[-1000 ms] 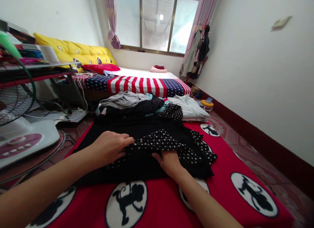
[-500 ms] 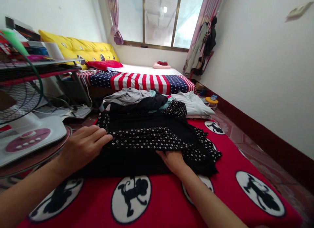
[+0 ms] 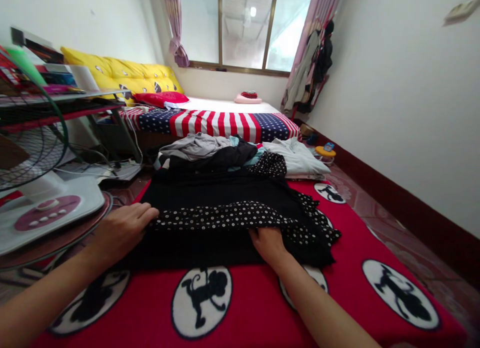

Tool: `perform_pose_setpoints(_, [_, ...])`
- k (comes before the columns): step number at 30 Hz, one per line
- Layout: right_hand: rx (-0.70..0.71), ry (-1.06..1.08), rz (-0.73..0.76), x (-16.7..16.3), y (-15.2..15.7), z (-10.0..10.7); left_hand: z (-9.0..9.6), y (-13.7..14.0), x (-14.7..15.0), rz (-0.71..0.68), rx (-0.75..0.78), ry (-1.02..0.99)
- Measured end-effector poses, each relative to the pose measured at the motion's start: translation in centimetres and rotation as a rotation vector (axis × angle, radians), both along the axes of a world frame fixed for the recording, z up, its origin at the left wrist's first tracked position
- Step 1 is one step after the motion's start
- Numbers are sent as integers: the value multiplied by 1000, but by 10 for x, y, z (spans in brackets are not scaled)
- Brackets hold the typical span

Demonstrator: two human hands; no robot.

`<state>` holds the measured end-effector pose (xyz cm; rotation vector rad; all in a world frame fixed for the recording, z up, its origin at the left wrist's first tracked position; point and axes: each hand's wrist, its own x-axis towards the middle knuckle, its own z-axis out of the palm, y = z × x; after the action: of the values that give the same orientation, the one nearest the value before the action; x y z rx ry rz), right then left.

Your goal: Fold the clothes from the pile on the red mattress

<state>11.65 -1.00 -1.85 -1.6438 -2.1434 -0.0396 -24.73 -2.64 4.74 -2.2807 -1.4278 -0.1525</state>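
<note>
Clothes pile [image 3: 225, 155] beyond, fan base [image 3: 45, 213] left; red blanket [image 3: 255, 303] open.

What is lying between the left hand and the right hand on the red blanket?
In the head view, the black garment spans the gap: its white-dotted band runs from the left hand to the right hand, over the red blanket.

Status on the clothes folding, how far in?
Done: nothing visibly finished; no folded stack in view. In hand: a black polka-dot garment lies flat on the red blanket, the left hand pressing its left edge, the right hand tucked under a fold near the middle. Left: the clothes pile behind it, unfolded, with a pale garment beside it.
</note>
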Motion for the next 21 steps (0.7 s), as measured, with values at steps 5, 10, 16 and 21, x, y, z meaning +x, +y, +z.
perform_pose_setpoints(5, [-10,-29,21,4,-19,6,-9,-5,-9,21,-54,5])
perform_pose_setpoints(10, [-27,61,185,29,-64,15,-12,-13,-13,-123,-69,-36])
perform_pose_setpoints(16, [310,244,192,76,-73,33,-11,-21,36,-280,-147,-328])
perform_pose_setpoints(21, [206,73,97,100,-53,29,-12,-16,107,-404,-331,-561])
